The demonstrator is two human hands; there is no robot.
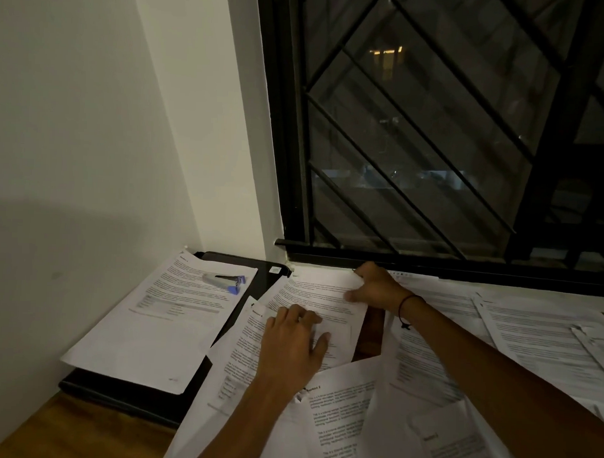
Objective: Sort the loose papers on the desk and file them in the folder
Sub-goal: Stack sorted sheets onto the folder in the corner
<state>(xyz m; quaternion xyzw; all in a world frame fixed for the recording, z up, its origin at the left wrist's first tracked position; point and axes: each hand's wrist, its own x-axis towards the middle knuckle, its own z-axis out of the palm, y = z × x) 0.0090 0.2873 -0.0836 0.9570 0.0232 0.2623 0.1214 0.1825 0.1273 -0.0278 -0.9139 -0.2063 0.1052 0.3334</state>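
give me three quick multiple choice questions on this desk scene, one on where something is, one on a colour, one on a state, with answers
1. Where does the stapler lie?
A. on the sheet that rests on the black folder
B. on the window sill
C. in the right hand

2. What colour are the stapler's end parts?
A. red
B. blue-purple
C. green

3. What is the left hand doing?
A. hanging in the air above the desk
B. gripping the stapler
C. lying flat, palm down, on the papers

Answers:
1 A, the stapler sits on a printed sheet that lies over the black folder at the left by the wall.
2 B, its ends show blue-purple against the grey body.
3 C, the left hand's fingers spread flat on the loose papers, while the right hand takes the far edge of a sheet near the window.
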